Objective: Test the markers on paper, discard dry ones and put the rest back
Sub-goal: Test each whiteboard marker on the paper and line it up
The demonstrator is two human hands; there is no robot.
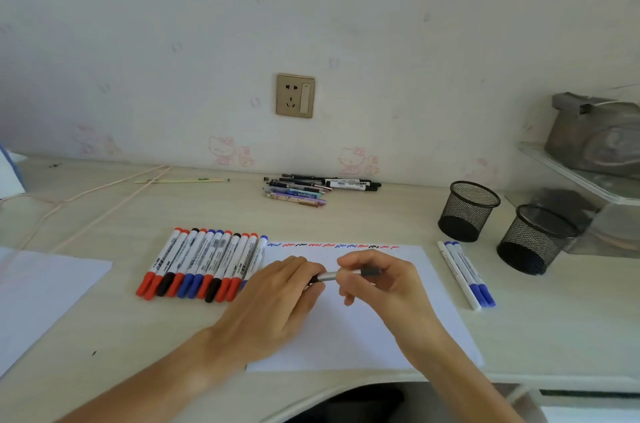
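White paper (363, 329) is spread on the desk, squiggles along its far edge. Over it a marker (341, 275) is pinched by left hand (277, 298) and right hand (379, 287); uncapping or recapping, seemingly; a firm pull or push is called for.

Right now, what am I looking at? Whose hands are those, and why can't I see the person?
The camera sits on the person's head, looking forward and down, so you only see their arms. No robot here. The left hand and right hand both hold one pen over the paper. Along the paper's top edge are scribbles in red, blue and black. Left of the paper lies a row of markers; right of it lie three thin markers. Two mesh cups stand at the right, and a pile of pens lies by the wall on the desk.
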